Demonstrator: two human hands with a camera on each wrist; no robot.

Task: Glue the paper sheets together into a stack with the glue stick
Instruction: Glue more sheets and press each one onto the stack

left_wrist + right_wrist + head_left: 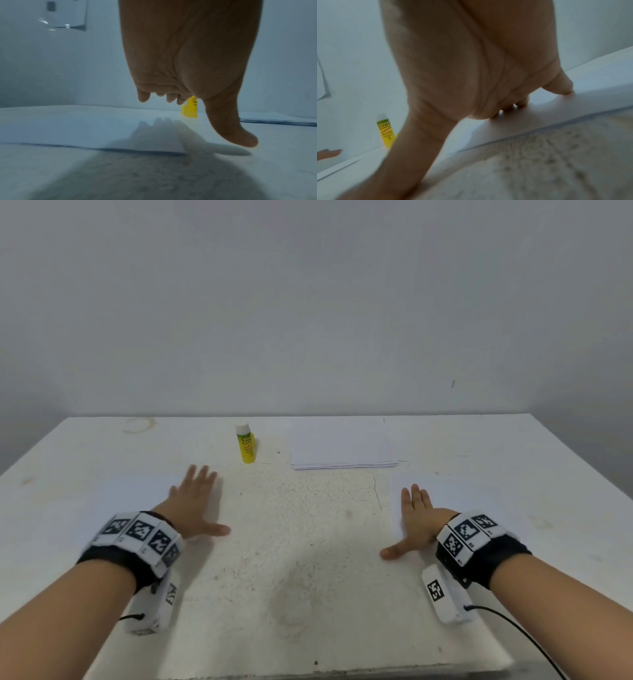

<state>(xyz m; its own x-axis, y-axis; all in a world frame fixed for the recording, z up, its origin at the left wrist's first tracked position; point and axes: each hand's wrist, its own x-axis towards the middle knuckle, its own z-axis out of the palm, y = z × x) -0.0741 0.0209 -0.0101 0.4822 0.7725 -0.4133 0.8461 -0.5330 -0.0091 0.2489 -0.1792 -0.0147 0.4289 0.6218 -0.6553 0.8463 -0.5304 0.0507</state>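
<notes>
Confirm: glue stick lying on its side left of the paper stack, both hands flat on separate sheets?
Not quite. The glue stick stands upright, capped, as the head view shows. It is left of the paper stack, and the left hand and right hand lie flat on separate sheets.

Black wristbands (496, 559) carry white blocks printed with black square markers, cables trailing.

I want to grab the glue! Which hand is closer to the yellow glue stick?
Left. The left hand lies flat just in front of the yellow glue stick; the right hand rests farther off to its right.
</notes>
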